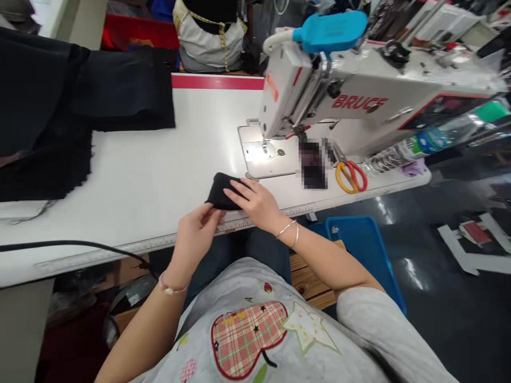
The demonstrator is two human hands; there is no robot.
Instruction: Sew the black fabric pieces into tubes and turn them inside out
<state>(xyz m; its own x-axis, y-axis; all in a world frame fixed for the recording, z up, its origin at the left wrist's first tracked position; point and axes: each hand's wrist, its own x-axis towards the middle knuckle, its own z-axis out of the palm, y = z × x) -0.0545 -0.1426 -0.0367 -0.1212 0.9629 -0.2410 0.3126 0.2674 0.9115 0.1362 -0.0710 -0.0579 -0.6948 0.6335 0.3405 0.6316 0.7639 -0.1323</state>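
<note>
A small black fabric piece (222, 190) lies at the front edge of the white sewing table, just left of the machine's needle plate. My left hand (196, 234) pinches its lower left corner between thumb and fingers. My right hand (257, 202) rests on top of its right part, fingers stretched out and lying flat on the cloth. The sewing machine (339, 90) stands beyond, its needle and presser foot above the metal needle plate (255, 165), apart from the cloth. The fabric's underside is hidden.
Large black cloth (131, 90) covers the table's left side. Right of the needle plate lie scissors (351, 175) with orange and red handles and a plastic bottle (423, 141). A black cable (72, 243) crosses the front left edge. A blue bin (359, 234) stands below right.
</note>
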